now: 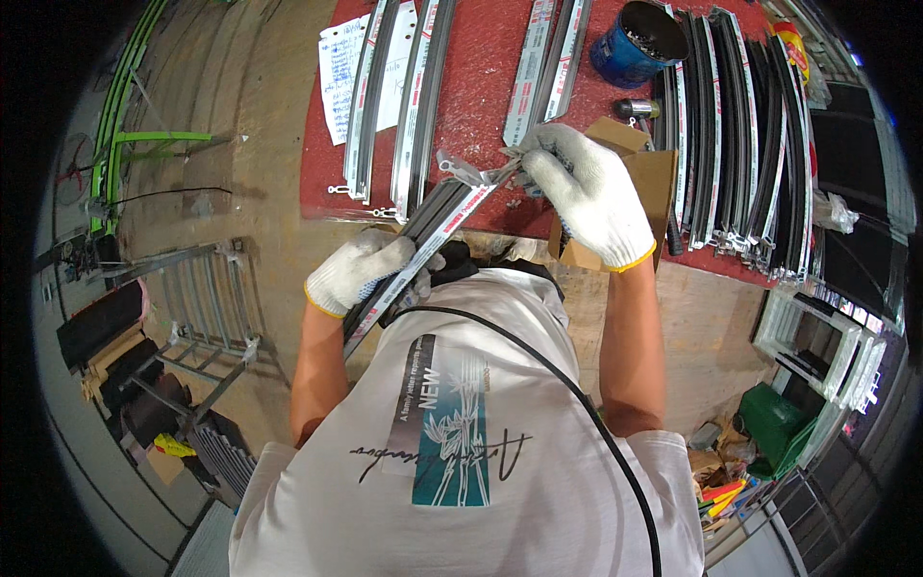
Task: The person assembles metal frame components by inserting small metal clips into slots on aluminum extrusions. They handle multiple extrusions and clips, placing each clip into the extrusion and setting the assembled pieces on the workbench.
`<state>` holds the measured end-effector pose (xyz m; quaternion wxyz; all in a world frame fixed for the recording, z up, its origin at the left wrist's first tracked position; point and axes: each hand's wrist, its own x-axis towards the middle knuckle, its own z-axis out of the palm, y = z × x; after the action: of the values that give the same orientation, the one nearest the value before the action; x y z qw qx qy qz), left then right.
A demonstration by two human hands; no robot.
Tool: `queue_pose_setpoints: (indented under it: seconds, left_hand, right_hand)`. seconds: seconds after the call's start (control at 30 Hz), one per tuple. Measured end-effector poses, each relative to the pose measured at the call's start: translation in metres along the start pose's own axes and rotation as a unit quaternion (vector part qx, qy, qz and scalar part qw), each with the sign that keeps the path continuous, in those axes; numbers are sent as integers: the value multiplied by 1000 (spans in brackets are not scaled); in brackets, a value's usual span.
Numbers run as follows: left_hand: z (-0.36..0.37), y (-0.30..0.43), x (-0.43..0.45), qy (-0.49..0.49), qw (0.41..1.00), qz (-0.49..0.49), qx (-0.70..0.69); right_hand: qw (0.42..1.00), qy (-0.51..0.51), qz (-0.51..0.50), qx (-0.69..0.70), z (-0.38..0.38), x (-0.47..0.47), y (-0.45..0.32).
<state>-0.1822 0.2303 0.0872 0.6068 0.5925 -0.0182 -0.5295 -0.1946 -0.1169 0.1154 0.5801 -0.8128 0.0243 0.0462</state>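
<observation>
My left hand [368,268], in a white knitted work glove, is closed around a long dark metal profile [425,252] with a white printed protective strip. The profile slants up to the right, its far end over the red table's near edge. At that end my right hand [570,180], gloved too, pinches a small piece that looks like film or thin metal; which one I cannot tell. A pale fitting with an eyelet [456,167] sticks out of the profile's end. More such profiles [414,108] lie on the red table [476,86], some with similar fittings at their ends.
A blue bucket [624,54] of small parts stands at the back right, near an open cardboard box [652,187]. Many profiles [743,144] are stacked at the table's right. Paper sheets [339,79] lie at the left. Metal frames [209,303] stand on the floor. A black cable [548,364] crosses my shirt.
</observation>
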Motion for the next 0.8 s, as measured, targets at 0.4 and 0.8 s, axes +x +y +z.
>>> queue_pose_setpoints:
  seconds: [0.4,0.8]
  left_hand:
    - [-2,-12,-4,4,1000,-4,-6]
    - [-2,-11,-4,9,1000,-10,28]
  right_hand:
    - [998,-31,-16,-48,6,4,-3]
    - [999,-35,-13,-8,0,1,-4]
